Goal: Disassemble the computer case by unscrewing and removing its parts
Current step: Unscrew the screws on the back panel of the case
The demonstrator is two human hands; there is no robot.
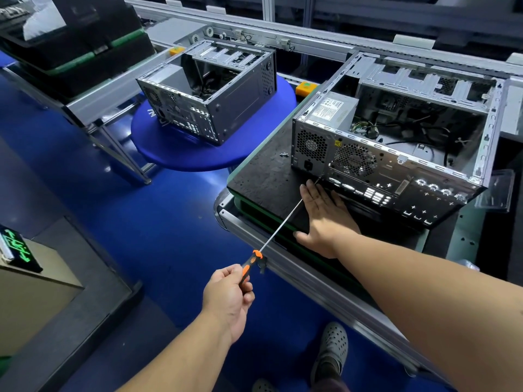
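Note:
An open computer case [396,154] lies on a black mat [263,179], its rear panel facing me and its side cover off. Inside it I see a power supply [331,108] and loose cables. My left hand [229,295] grips the orange-and-black handle of a long screwdriver [280,222]. The thin shaft runs up to the lower rear panel, just under the power supply. My right hand [325,216] rests flat on the mat with straight fingers, beside the shaft and against the case's bottom edge. Small loose screws [283,155] lie on the mat left of the case.
A second open case [209,91] stands on a round blue table [175,154] to the left. A conveyor frame [283,35] runs behind both. The workbench's metal edge [311,278] is in front of me, with blue floor and my grey shoe [332,352] below.

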